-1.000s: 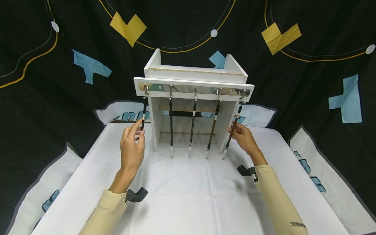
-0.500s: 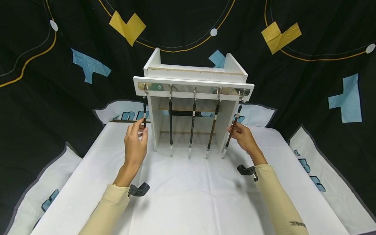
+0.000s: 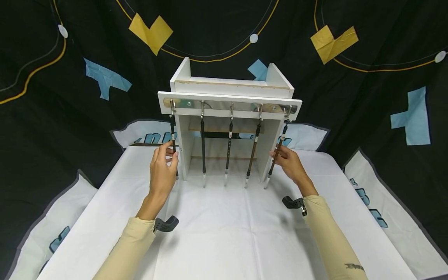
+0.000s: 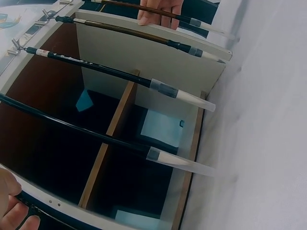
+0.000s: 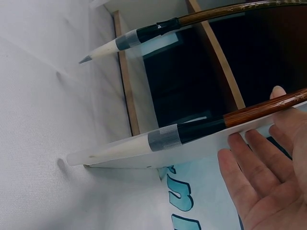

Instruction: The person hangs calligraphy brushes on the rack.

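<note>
Several calligraphy brushes hang tip down from hooks on a white rack (image 3: 229,87). At the far left, my left hand (image 3: 162,175) pinches the leftmost calligraphy brush (image 3: 173,128) by its dark handle; its top is at the hook, and its lower end shows below my fingers. My right hand (image 3: 290,163) holds the rightmost calligraphy brush (image 3: 273,163) lightly at its brown handle. In the right wrist view this brush (image 5: 201,129) has a clear cap over pale bristles, and a fingertip (image 5: 277,91) pokes out beyond the handle. Only part of my left hand (image 4: 14,206) shows in the left wrist view.
Between my hands hang a black brush (image 3: 203,147), a dark patterned brush (image 3: 229,147) and a brown brush (image 3: 253,151). The rack stands on a white-covered table (image 3: 217,229) before a black curtain (image 3: 224,23) with yellow and blue tape.
My left hand has shifted right, and its brush has risen to the hook and swung, so its lower end shows beneath the hand. My right hand stays put on its brush.
</note>
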{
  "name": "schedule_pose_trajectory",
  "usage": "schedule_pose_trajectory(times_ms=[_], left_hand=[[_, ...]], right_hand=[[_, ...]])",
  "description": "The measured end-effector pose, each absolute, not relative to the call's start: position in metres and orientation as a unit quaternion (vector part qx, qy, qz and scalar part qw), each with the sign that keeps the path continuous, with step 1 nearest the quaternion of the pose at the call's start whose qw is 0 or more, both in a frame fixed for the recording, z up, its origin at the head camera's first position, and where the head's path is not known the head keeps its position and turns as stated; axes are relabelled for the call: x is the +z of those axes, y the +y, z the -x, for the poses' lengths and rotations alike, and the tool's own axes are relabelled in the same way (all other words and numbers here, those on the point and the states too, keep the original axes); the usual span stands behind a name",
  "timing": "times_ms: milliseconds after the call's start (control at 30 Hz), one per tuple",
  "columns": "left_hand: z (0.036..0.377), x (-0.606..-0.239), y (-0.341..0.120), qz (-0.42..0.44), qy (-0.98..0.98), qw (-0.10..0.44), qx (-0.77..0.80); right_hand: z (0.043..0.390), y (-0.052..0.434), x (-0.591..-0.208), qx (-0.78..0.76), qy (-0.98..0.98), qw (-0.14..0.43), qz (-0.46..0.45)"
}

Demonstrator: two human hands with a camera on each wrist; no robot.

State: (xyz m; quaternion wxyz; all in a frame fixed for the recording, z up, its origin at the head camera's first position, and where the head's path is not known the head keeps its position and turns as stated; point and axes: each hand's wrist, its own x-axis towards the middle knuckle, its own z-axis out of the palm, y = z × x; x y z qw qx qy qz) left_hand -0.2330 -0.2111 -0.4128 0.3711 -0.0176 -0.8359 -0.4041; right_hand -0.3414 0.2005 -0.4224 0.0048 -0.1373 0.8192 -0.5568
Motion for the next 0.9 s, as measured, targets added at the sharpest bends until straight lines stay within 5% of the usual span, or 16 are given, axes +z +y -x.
schedule_pose_trajectory(times_ms=[900], left_hand=[[0.228, -0.425, -0.222, 0.002, -0.866, 0.328, -0.378]], right_hand=[[0.338, 0.210, -0.429, -0.558, 0.818, -0.005, 0.138]])
